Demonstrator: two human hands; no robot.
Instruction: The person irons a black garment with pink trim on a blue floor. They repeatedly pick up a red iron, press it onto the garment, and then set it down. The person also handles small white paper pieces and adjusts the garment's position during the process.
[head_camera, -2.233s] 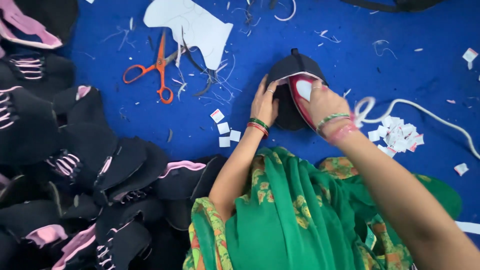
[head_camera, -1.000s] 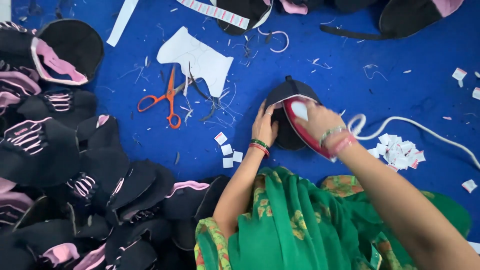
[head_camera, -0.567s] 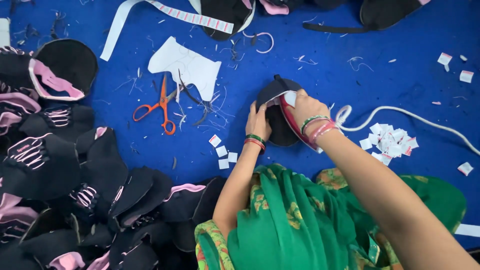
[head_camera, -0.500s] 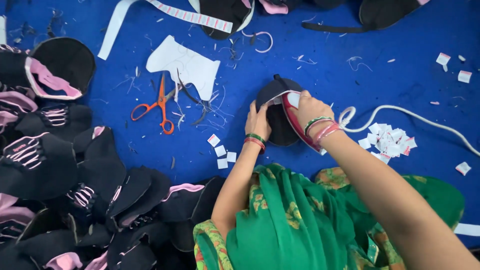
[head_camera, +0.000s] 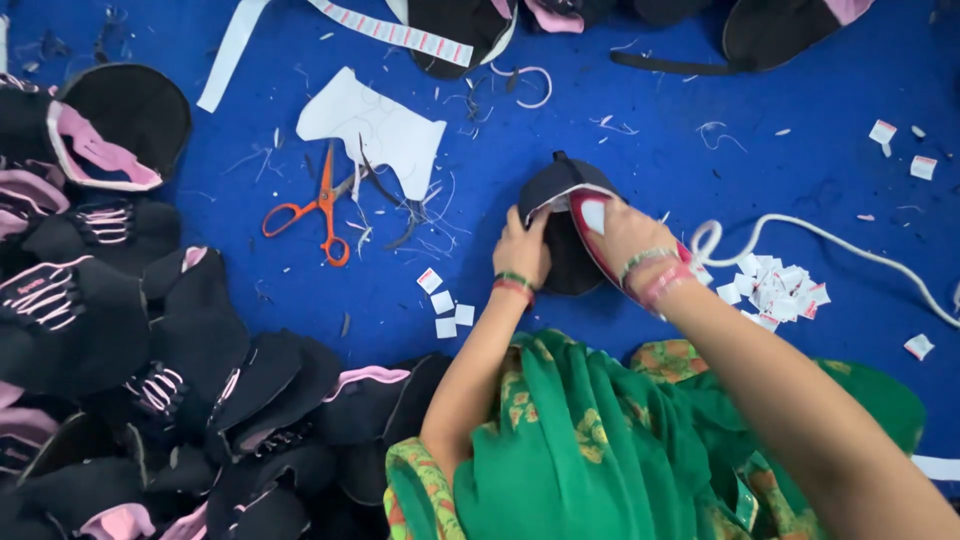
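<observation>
Head view, piece in hand: you hold a dark shoe upper (head_camera: 562, 230) at the centre of the frame, on the blue tabletop (head_camera: 700, 150); its pink-red lining (head_camera: 590, 240) is turned outward on the right side.
Left hand: your left hand (head_camera: 523, 250) presses the left edge of the upper, fingers curled down on it, green and red bangles at the wrist.
Right hand: your right hand (head_camera: 625, 232) lies over the lining edge, its grip closed on it; a small white label (head_camera: 594, 215) shows at the fingertips.
Key relation: the upper's long axis runs from upper left to lower right, lying between your two hands, both touching it.
Materials: the upper looks soft and felt-like, the lining smooth.
Label stock: a heap of white paper labels (head_camera: 775, 290) lies just right of your right wrist; three more (head_camera: 445, 305) lie lower left of your left hand.
Other things: orange-handled scissors (head_camera: 318, 212) and a white paper pattern (head_camera: 375, 130) sit well to the left; a pile of black and pink uppers (head_camera: 150, 380) fills the lower left.
</observation>
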